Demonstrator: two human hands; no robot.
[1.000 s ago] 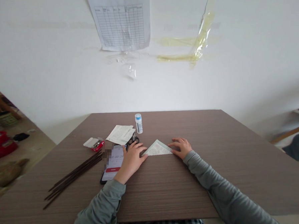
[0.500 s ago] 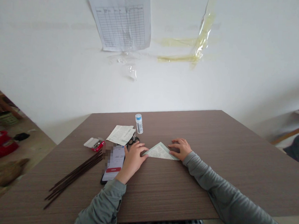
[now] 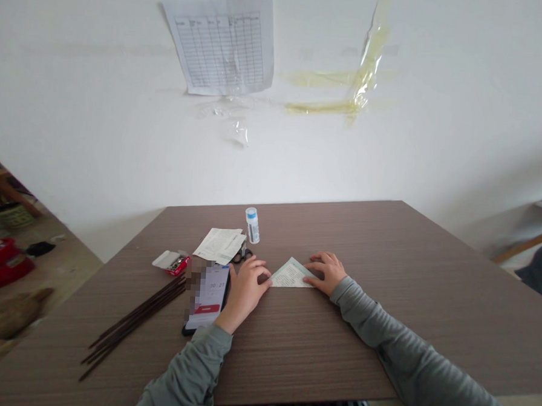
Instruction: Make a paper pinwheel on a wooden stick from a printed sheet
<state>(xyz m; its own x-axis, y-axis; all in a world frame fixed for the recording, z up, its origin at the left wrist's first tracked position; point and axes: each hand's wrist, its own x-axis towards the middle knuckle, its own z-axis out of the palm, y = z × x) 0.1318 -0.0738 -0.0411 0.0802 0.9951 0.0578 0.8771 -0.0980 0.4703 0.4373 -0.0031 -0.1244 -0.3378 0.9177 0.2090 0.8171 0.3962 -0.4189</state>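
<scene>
Brown table (image 3: 385, 275) lies bare toward three o'clock; I see my left hand (image 3: 247, 285) and right hand (image 3: 327, 270), fingers flat, pressing the folded paper (image 3: 291, 275), phone (image 3: 209, 297) at nine.

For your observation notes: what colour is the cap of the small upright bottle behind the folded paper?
Light blue cap on a white bottle, head view.

The table (image 3: 318, 351) has a matt, brown wood-grain surface. The folded sheet (image 3: 291, 275) and the leaflets (image 3: 218, 244) are thin printed paper. The phone (image 3: 210, 297) has a glossy screen. The small bottle (image 3: 252, 224) looks like smooth plastic. The sleeves (image 3: 399, 361) are soft grey cloth.
</scene>
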